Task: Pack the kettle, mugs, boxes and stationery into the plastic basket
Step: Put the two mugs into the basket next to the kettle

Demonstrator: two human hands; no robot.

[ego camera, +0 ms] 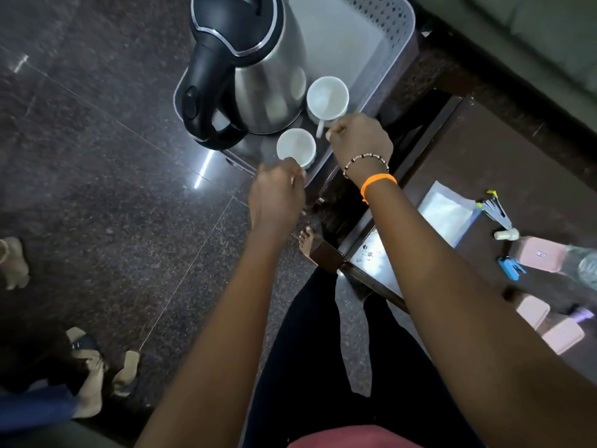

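Observation:
A steel kettle (pixel 258 69) with a black lid and handle stands in the white plastic basket (pixel 384 43), which rests on the dark table's far left end. Two white mugs stand upright in the basket beside the kettle. My left hand (pixel 277 195) grips the nearer mug (pixel 295 147) at its handle side. My right hand (pixel 360 140) pinches the handle of the farther mug (pixel 327 97). On the table to the right lie pink boxes (pixel 536 253), a stapler (pixel 494 210), a blue item (pixel 510 268) and a white pouch (pixel 447 213).
More pink boxes (pixel 549 323) and a clear bottle (pixel 586 265) sit at the right edge of the table. A glue stick (pixel 505 234) lies near the stapler. The polished stone floor spreads to the left, with another person's feet (pixel 97 376) at lower left.

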